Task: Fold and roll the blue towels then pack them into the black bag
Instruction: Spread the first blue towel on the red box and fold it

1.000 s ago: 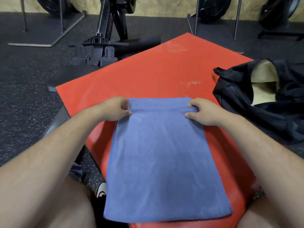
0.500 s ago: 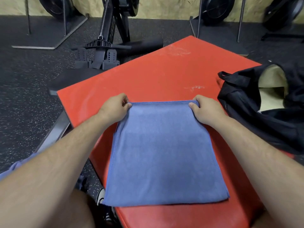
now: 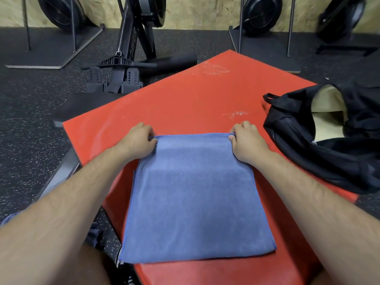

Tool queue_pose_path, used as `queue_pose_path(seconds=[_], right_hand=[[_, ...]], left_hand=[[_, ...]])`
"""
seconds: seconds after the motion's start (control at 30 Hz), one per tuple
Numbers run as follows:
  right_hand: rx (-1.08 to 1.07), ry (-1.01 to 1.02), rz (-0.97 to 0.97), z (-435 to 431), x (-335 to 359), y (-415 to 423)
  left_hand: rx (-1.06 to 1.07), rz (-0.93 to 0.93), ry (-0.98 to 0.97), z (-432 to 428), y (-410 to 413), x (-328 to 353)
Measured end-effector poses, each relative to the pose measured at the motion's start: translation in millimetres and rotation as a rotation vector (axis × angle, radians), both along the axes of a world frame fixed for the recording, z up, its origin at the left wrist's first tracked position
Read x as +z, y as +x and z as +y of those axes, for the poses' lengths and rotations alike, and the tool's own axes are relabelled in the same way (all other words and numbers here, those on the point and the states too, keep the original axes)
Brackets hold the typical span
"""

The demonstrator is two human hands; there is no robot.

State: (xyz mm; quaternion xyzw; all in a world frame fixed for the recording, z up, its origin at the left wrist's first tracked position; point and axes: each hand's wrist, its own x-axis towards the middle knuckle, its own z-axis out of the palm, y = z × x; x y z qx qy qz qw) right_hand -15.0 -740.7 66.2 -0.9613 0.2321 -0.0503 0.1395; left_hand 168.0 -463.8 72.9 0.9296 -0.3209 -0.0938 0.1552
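Observation:
A folded blue towel [image 3: 195,202] lies flat on the red padded box [image 3: 185,99], its long side running away from me. My left hand [image 3: 139,140] pinches the far left corner of the towel. My right hand [image 3: 246,142] pinches the far right corner, and the far edge is stretched straight between them. The black bag [image 3: 320,145] lies on the box at the right, its mouth open and showing a pale lining.
A black rowing machine [image 3: 127,64] stands on the speckled rubber floor beyond the box. Metal stands with flat base plates [image 3: 53,48] line the far wall. Another bit of blue cloth [image 3: 94,237] lies on the floor by my left leg.
The towel has slid away from me across the box with both hands at its far corners. Its near edge now rests fully on the red top instead of hanging over the front.

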Motion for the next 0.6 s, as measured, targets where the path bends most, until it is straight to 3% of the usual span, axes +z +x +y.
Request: queue_pose_path(seconds=[0.1,0.33,0.6], right_hand=[[-0.016,0.058,-0.055,-2,9,-2],[-0.063,0.253,-0.324,-4,41,-16],[-0.073,0.261,-0.48,1,92,-49]], left_hand=[[0.001,-0.041,-0.009,1,-3,1],[0.075,-0.026,-0.285,1,-14,32],[0.17,0.019,-0.488,23,-36,79]])
